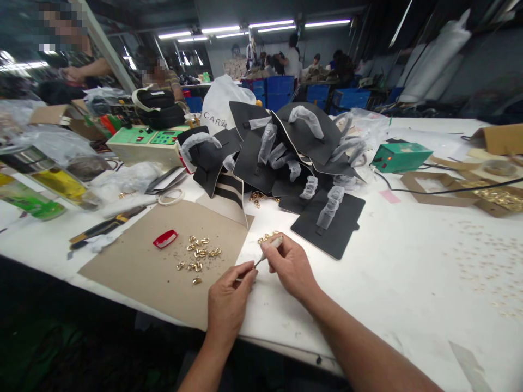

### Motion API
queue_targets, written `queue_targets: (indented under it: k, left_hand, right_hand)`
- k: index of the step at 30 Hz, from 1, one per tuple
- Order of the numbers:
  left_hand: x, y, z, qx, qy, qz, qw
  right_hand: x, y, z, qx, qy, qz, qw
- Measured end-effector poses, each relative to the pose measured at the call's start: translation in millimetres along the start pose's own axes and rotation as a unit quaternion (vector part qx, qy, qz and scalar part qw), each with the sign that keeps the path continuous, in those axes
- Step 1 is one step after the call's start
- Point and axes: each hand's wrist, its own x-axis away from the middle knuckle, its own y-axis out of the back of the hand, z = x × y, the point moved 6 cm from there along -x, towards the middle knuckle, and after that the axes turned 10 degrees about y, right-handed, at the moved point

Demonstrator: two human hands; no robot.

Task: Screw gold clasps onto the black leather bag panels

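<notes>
My right hand (292, 264) is closed around a small screwdriver (273, 244) with a pale handle. The tool's thin shaft slants down to the fingertips of my left hand (227, 298). There the thumb and forefinger pinch a small gold metal piece (254, 267), largely hidden by the fingers. To the left, several gold fittings (199, 252) lie scattered among dark crumbs on a brown cardboard sheet (139, 267). A small red tray (165, 239) rests beside them. More gold fittings (266, 237) sit on the white table just behind the screwdriver.
Behind my hands is a heap of black panels (330, 228) with plastic-wrapped handles. Pliers (108, 226) lie at left near a green-panelled machine (149, 142). On the right stand a green box (402, 157) with a cable and cardboard trays (439, 190). Other people work farther back.
</notes>
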Motion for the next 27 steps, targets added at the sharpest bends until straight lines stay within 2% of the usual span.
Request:
queue_targets:
  k: [9,27]
  left_hand:
    - [-4.5,-0.3,9.3,0.027,0.017,-0.007,0.999]
    - [-1.1,1.3,4.3,0.006,-0.008,-0.011,1.000]
  right_hand:
    - [-0.2,0.1,3.2,0.053,0.032,0.003,0.998]
    - [-0.6,-2.6,1.4,0.097,0.040,0.016,0.994]
